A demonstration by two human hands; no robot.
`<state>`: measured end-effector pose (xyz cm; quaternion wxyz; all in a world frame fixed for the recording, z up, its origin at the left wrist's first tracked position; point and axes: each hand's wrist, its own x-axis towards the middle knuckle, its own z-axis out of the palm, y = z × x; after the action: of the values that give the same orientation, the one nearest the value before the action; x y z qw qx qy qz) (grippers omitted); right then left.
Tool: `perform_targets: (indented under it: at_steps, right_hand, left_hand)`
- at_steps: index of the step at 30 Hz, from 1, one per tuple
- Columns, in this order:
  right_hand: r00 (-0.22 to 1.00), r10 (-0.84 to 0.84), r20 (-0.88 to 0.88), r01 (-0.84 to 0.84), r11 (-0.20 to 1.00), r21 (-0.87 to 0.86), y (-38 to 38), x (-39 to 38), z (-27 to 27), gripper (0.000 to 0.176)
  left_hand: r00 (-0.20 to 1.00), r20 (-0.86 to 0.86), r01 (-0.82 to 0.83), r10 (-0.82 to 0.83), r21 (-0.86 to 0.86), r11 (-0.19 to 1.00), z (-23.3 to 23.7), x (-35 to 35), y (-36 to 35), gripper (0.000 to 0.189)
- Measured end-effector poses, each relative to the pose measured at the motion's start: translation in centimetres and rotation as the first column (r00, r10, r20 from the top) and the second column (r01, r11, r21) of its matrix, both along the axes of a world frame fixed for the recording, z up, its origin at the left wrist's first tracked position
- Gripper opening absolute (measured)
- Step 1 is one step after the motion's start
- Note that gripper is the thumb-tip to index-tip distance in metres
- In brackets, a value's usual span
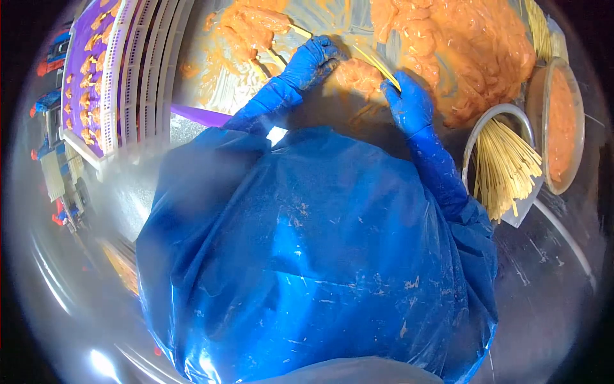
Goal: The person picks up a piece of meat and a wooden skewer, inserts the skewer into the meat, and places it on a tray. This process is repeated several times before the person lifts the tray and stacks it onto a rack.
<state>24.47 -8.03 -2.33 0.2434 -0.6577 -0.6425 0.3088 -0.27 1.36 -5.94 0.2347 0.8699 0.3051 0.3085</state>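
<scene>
Both my hands wear blue gloves over the metal work surface (316, 105). My right hand (409, 105) grips wooden skewers (378, 64), which point up and to the left. Just left of it, a piece of orange marinated meat (358, 78) lies between my two hands. My left hand (313, 59) has its fingers curled at the left end of that meat, touching it. Up and left of my left hand, skewered meat (246, 29) rests on the surface with several stick ends showing. A large heap of orange meat (467, 51) spreads at the upper right.
A metal container (470, 153) of wooden skewers (502, 166) stands at right, beside a round bowl (579, 134) of orange mixture. Stacked white trays (131, 77) with a purple surface and meat pieces are at left. Several people (48, 102) are far left.
</scene>
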Motion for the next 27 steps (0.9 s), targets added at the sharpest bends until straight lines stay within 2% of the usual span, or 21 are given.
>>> perform_targets:
  at_steps: [1,3,4,6,7,9,13,15,18,21,24,26,27]
  right_hand:
    - [1.000,-0.006,0.000,0.006,1.000,0.006,-0.1,0.2,0.1,0.022]
    - [0.999,-0.008,-0.052,0.006,1.000,-0.031,-0.6,0.8,0.5,0.023]
    - [0.999,-0.019,-0.051,0.017,0.999,-0.029,-1.1,1.4,0.9,0.023]
    - [0.998,-0.049,-0.034,0.046,0.994,-0.103,-2.5,3.3,1.8,0.021]
    - [0.998,-0.047,-0.031,0.043,0.993,-0.109,-3.1,4.3,0.8,0.021]
    - [0.932,-0.131,-0.338,0.047,0.968,-0.245,-4.0,5.7,-1.7,0.017]
    - [0.916,-0.178,-0.359,0.081,0.960,-0.269,-4.7,5.6,-2.5,0.015]
    - [0.947,-0.137,-0.290,0.075,0.974,-0.213,-4.3,5.0,-2.3,0.015]
    - [0.912,-0.176,-0.370,0.068,0.955,-0.289,-4.0,4.9,-2.1,0.015]
    - [0.931,-0.151,-0.333,0.069,0.967,-0.245,-3.8,4.9,-2.4,0.016]
    - [0.963,-0.137,-0.231,0.076,0.964,-0.254,-3.6,5.0,-2.8,0.017]
    - [0.966,-0.121,-0.227,0.058,0.963,-0.264,-3.5,5.1,-2.9,0.018]
    - [0.969,-0.111,-0.220,0.046,0.960,-0.278,-3.4,5.2,-3.0,0.019]
  left_hand:
    - [1.000,0.000,0.006,-0.006,0.006,1.000,0.0,0.1,-0.1,0.022]
    - [0.987,-0.077,-0.145,0.138,-0.085,0.986,1.9,1.1,-1.4,0.040]
    - [0.989,-0.076,-0.134,0.128,-0.083,0.987,2.3,1.8,-2.1,0.040]
    - [0.977,-0.175,-0.105,0.124,0.114,0.988,2.8,3.6,-4.2,0.060]
    - [0.942,-0.318,-0.073,0.102,0.103,0.992,3.0,4.3,-5.4,0.070]
    - [0.943,-0.316,-0.086,0.101,0.062,0.994,2.5,5.5,-6.0,0.072]
    - [0.948,-0.306,-0.071,0.082,0.049,0.996,1.9,6.7,-6.3,0.078]
    - [0.945,-0.319,-0.060,0.075,0.058,0.997,1.9,6.7,-6.3,0.079]
    - [0.945,-0.322,-0.048,0.062,0.051,0.998,1.8,7.1,-6.5,0.079]
    - [0.932,-0.358,-0.027,0.053,0.075,0.997,1.8,7.5,-6.7,0.077]
    - [0.933,-0.359,0.024,0.021,0.121,0.992,0.8,8.3,-6.8,0.075]
    - [0.902,-0.428,0.053,0.054,0.234,0.971,-0.5,8.6,-6.7,0.073]
    - [0.901,-0.429,0.046,0.062,0.238,0.970,-0.9,8.7,-6.9,0.073]
